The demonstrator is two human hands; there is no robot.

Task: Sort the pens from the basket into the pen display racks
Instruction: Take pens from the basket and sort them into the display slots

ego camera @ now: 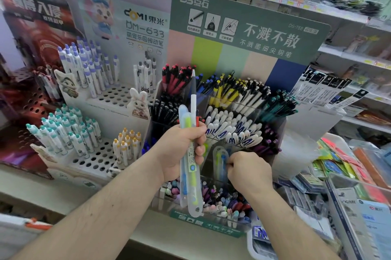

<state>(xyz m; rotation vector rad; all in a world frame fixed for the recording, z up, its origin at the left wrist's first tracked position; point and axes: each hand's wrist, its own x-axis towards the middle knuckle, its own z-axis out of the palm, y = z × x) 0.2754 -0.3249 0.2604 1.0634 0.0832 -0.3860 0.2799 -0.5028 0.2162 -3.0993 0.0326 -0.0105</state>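
- Clear, frosted plastic sleeves wrap the packaged pens (188, 166) bunched upright in the left hand (182, 152), whose fingers curl round their middle; a lime-green barrel shows through one sleeve, blue through another.
- Above that grip a slim white and grey pen (193, 94) stands out of the same fist, tip upward, with a red one just beside it.
- Below the grip the sleeve ends hang free over the front pens of the rack.
- To the right of the grip, and a little lower, the right hand (248, 167) pinches another sleeved pen (221, 160) at a compartment of the green display rack (243, 27); whether it is seated there I cannot tell.
- Judged from this, the sleeves are light, stiff lengthwise and slick, so they may slide in a loose fist; holding mid-length looks safest.
- Farther left stands a white holed rack (118, 94) of purple-capped pens.
- No basket is in view.
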